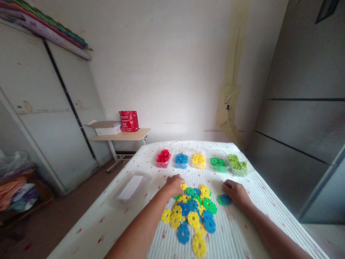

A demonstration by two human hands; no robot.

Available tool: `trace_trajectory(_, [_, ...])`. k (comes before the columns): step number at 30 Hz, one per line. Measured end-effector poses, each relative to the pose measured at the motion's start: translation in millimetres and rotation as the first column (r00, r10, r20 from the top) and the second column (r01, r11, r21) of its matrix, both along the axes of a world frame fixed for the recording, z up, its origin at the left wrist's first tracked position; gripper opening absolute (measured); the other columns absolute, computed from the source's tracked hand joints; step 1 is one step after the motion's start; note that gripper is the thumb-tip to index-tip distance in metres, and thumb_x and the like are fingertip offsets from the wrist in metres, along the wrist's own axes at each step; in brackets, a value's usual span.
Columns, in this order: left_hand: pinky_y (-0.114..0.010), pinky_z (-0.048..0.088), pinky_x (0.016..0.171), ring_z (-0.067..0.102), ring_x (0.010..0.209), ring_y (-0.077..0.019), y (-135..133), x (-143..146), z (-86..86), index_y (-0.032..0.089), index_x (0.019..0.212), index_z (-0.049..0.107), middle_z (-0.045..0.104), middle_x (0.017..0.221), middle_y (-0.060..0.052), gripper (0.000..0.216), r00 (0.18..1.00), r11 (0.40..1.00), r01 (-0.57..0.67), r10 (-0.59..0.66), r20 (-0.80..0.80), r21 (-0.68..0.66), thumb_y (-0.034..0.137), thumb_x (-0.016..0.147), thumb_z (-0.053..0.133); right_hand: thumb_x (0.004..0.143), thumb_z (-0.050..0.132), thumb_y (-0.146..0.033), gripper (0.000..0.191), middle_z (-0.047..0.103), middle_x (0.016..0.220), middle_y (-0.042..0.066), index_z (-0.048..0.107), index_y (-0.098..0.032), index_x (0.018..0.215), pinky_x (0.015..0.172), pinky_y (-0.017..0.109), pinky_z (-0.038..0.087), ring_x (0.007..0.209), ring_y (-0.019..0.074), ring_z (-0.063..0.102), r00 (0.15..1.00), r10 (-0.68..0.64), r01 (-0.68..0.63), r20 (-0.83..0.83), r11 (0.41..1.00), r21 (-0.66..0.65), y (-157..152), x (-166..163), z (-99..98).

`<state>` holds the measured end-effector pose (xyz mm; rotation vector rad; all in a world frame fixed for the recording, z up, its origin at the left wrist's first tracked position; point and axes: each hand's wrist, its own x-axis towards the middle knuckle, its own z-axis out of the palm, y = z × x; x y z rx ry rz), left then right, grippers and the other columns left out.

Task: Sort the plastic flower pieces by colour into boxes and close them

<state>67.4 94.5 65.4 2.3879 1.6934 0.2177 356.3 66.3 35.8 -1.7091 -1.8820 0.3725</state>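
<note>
The left hand (174,185) rests curled at the far edge of the loose snowflake discs (192,212), its grip hidden; the right hand (235,192), fingers together, presses beside two stray discs (224,199); sorted tubs (201,162) wait beyond.

Small wooden side table (126,136) at ten o'clock against the white wall, red bag (129,121) and open cardboard box (106,126) on it, folded blankets (45,28) atop grey wardrobe (40,118) at far left, clutter pile (16,187) at nine o'clock
</note>
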Motion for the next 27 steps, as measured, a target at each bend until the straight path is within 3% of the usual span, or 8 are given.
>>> trace_trajectory(6, [-0.031, 0.042, 0.077, 0.058, 0.085, -0.0216, -2.8, 3.6, 2.0, 0.026, 0.082, 0.067, 0.060, 0.090, -0.003, 0.031, 0.999, 1.000, 0.003, -0.002, -0.034, 0.023, 0.021, 0.051, 0.063, 0.075, 0.038, -0.035, 0.026, 0.061, 0.063, 0.000, 0.057, -0.019, 0.068, 0.056, 0.023, 0.035, 0.063, 0.0151, 0.055, 1.000, 0.009, -0.009, -0.004, 1.000, 0.010, -0.4, -0.1, 0.3])
trace_trajectory(11, [-0.026, 0.041, 0.077, 0.057, 0.087, -0.0180, -0.7, -3.4, 5.2, 0.024, 0.087, 0.063, 0.060, 0.093, 0.000, 0.033, 0.999, 0.998, -0.014, 0.012, 0.031, 0.065, 0.022, 0.054, 0.063, 0.074, 0.039, -0.035, 0.025, 0.061, 0.063, 0.000, 0.058, -0.020, 0.068, 0.057, 0.023, 0.036, 0.064, 0.0155, 0.056, 1.000, -0.002, 0.002, -0.016, 1.000, 0.006, -3.0, -1.9, 4.9])
trace_trajectory(17, [-0.023, 0.043, 0.079, 0.055, 0.089, -0.0140, 10.9, -3.9, 38.5, 0.022, 0.094, 0.059, 0.058, 0.096, 0.000, 0.037, 0.949, 0.976, -0.012, -0.057, 0.310, 0.216, 0.013, 0.058, 0.057, 0.074, 0.039, -0.034, 0.024, 0.060, 0.062, 0.000, 0.057, -0.020, 0.066, 0.055, 0.022, 0.034, 0.061, 0.0143, 0.054, 1.000, -0.018, 0.018, 0.017, 1.000, 0.018, -2.6, -3.0, 4.0])
trace_trajectory(22, [-0.023, 0.044, 0.082, 0.055, 0.089, -0.0135, 38.5, 28.4, 71.8, 0.022, 0.096, 0.059, 0.056, 0.095, 0.000, 0.037, 0.894, 0.938, -0.070, -0.093, 0.438, 0.341, 0.013, 0.060, 0.059, 0.075, 0.040, -0.032, 0.024, 0.061, 0.066, 0.000, 0.059, -0.020, 0.067, 0.055, 0.022, 0.033, 0.060, 0.0135, 0.054, 0.998, -0.048, 0.047, 0.035, 0.999, 0.020, -0.5, -3.2, -1.1])
trace_trajectory(27, [-0.024, 0.041, 0.090, 0.053, 0.099, -0.0151, 80.1, 70.2, 72.8, 0.020, 0.109, 0.055, 0.054, 0.104, -0.003, 0.045, 0.889, 0.924, -0.131, -0.052, 0.455, 0.359, 0.017, 0.064, 0.060, 0.075, 0.039, -0.030, 0.022, 0.061, 0.068, 0.001, 0.058, -0.020, 0.069, 0.056, 0.022, 0.033, 0.062, 0.0133, 0.055, 0.997, -0.049, 0.048, 0.053, 0.999, 0.022, 0.4, -2.5, -3.2])
